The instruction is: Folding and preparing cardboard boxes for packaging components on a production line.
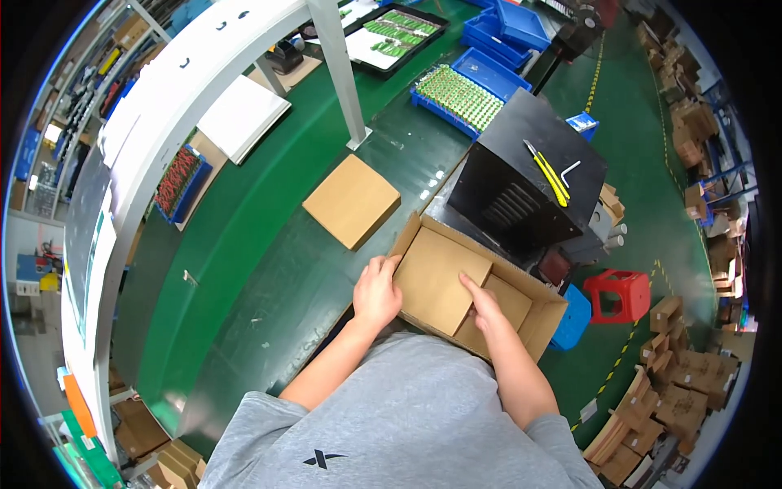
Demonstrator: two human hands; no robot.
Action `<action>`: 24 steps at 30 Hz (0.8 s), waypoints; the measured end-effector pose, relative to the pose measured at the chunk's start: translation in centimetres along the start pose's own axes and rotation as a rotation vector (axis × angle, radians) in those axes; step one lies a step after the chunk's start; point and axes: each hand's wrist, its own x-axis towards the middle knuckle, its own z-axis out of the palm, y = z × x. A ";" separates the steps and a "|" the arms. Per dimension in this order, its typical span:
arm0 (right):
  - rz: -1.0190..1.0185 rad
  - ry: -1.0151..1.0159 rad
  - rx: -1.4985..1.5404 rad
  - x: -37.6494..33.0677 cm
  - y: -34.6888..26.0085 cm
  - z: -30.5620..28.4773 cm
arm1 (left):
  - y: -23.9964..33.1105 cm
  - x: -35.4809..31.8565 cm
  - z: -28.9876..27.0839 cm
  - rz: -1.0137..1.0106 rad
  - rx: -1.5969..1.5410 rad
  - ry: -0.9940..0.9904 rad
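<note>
An open cardboard carton (547, 319) sits tilted in front of me, close to my body. A closed brown box (436, 273) fills its left part, and bare cardboard shows in the right part. My left hand (377, 291) is closed over the carton's left edge, next to the brown box. Inside the carton, my right hand (484, 306) grips the brown box's right side, its thumb on top and its other fingers mostly hidden. Another closed brown box (352, 200) lies on the green table, beyond my left hand.
A black metal machine (509, 183) stands just beyond the carton, with a yellow cutter (554, 181) and a hex key on top. Blue trays (456, 102) of green-wrapped cells are farther back. A white frame post (338, 73) rises at the table's middle. Red stool (619, 295) at right.
</note>
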 end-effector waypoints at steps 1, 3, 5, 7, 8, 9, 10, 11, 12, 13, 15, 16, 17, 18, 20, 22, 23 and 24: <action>-0.016 0.015 -0.048 -0.9 -0.6 0.4 | 0.0 -0.2 -0.3 -0.007 0.000 -0.001; -0.015 0.041 -0.073 -2.2 -1.1 0.6 | 0.3 -0.3 -0.8 -0.002 -0.043 -0.064; -0.015 0.065 -0.099 -2.4 -1.0 0.4 | 1.0 -1.1 -1.3 0.114 0.015 0.038; -0.026 0.081 -0.090 -2.4 -0.6 -0.5 | 1.6 -1.8 -1.3 0.300 -0.026 0.166; -0.023 0.080 -0.091 -2.4 -0.4 -0.8 | 2.7 -2.0 -2.0 0.355 -0.079 0.144; -0.040 0.073 -0.077 -2.4 -0.3 -1.1 | 3.2 -2.3 -2.0 0.399 -0.159 0.061; -0.058 0.067 -0.063 -2.4 -0.2 -1.4 | 3.6 -2.4 -1.8 0.443 -0.241 -0.022; -0.056 0.064 -0.067 -2.5 -0.2 -1.6 | 3.9 -2.3 -1.5 0.415 -0.301 -0.217; -0.061 0.071 -0.080 -2.6 -0.3 -1.9 | 4.5 -1.9 -1.3 0.361 -0.378 -0.323; -0.066 0.078 -0.092 -2.8 -0.3 -2.2 | 4.6 -1.2 -0.1 0.299 -0.403 -0.366; -0.073 0.086 -0.109 -2.9 0.0 -2.5 | 4.1 0.8 3.2 0.237 -0.432 -0.405; -0.075 0.112 -0.082 -2.6 0.4 -2.6 | 3.9 1.9 4.7 0.106 -0.308 -0.414; -0.075 0.139 -0.056 -2.4 0.8 -2.9 | 3.9 2.8 6.2 -0.025 -0.186 -0.424; -0.078 0.140 -0.057 -2.3 0.9 -3.1 | 4.2 3.8 7.4 -0.023 -0.188 -0.422; -0.049 0.115 -0.064 -1.9 1.0 -3.5 | 4.6 5.6 9.1 -0.312 -0.130 -0.435; -0.016 0.088 -0.085 -1.3 1.6 -4.3 | 4.7 6.9 9.9 -0.411 -0.134 -0.411; -0.013 0.079 -0.011 -0.7 2.3 -4.6 | 4.7 7.5 10.5 -0.516 -0.137 -0.389; -0.014 0.067 0.061 -0.1 3.1 -4.9 | 4.1 8.0 11.3 -0.509 -0.140 -0.386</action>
